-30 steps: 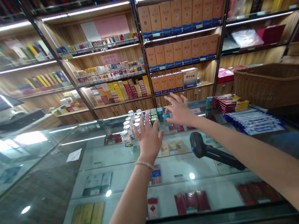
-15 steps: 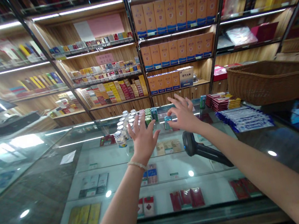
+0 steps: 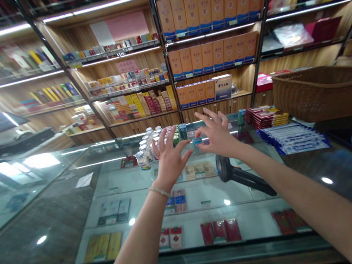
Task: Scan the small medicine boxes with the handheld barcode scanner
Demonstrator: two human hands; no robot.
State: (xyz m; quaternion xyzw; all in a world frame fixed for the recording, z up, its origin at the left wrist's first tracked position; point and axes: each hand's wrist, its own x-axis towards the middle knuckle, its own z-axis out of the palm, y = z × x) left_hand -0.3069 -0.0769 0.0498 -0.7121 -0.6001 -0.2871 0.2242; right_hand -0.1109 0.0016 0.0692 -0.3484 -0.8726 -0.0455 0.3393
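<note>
1. The small blue container [image 3: 196,141] looks tipped on its side—its long axis seems to run left to right, roughly level with the glass counter [image 3: 111,228]. Which end is its top, I cannot tell.
2. It lies between the two hands, at the right hand's fingertips and just beside the left hand's thumb and index finger, above the far part of the counter.
3. The right hand [image 3: 218,137] pinches it between thumb and index finger, other fingers raised and spread.
4. The left hand [image 3: 170,159] is spread, thumb and index finger apart, near the white-capped bottles [image 3: 143,160].
5. The black scanner [image 3: 234,172] lies nearer the wearer than the container.
</note>
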